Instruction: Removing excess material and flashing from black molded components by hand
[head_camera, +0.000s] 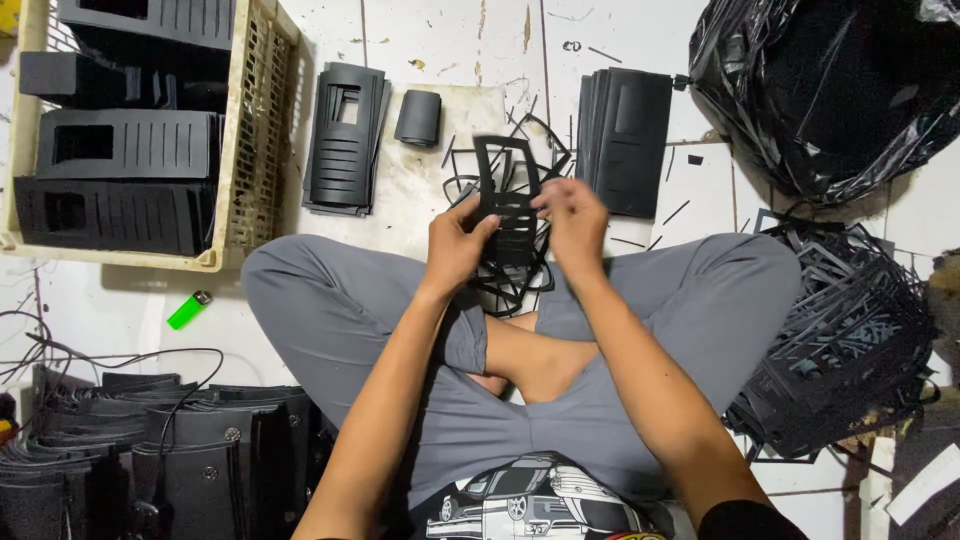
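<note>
Grip: both your hands pinch the black cut-out panel (507, 205), left hand (456, 243) on its left edge, right hand (574, 222) on its right, held above your crossed legs.
Bag: black plastic bag (830, 90), top right.
Crate: cream crate (255, 130) of black panels, top left.
Scrap: offcut heap (850, 340) beside your right knee.
Stacks: finished stack (343, 138) left of the panel, blank stack (628, 140) right.
Lighter: green lighter (188, 309) on the floor, by your left knee.

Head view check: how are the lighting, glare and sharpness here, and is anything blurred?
Head view: bright, even light on the white tiled floor; glare streaks on the crumpled black plastic bag; left hand sharp, right hand slightly motion-blurred on the flat black slotted cut-out piece; frame edges bend slightly.
</note>
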